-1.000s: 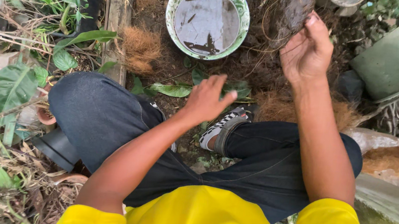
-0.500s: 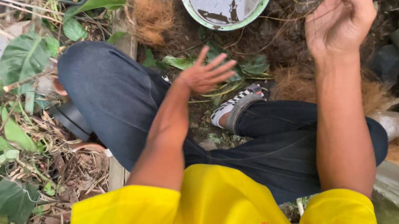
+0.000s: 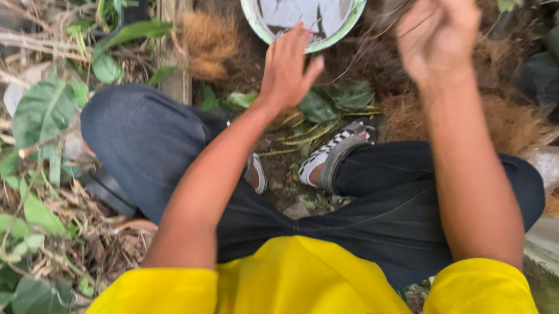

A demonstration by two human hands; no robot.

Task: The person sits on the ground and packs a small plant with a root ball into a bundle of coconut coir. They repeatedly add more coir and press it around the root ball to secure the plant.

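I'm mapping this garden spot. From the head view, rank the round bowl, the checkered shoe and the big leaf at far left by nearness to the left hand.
1. Round bowl, touching the left hand, just above it.
2. Checkered shoe, below and right.
3. Big leaf, far left.

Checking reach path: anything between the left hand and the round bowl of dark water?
Nothing visible. The left hand is open, fingertips already at the near rim of the bowl. Leaves and fibre lie lower, beside the path.
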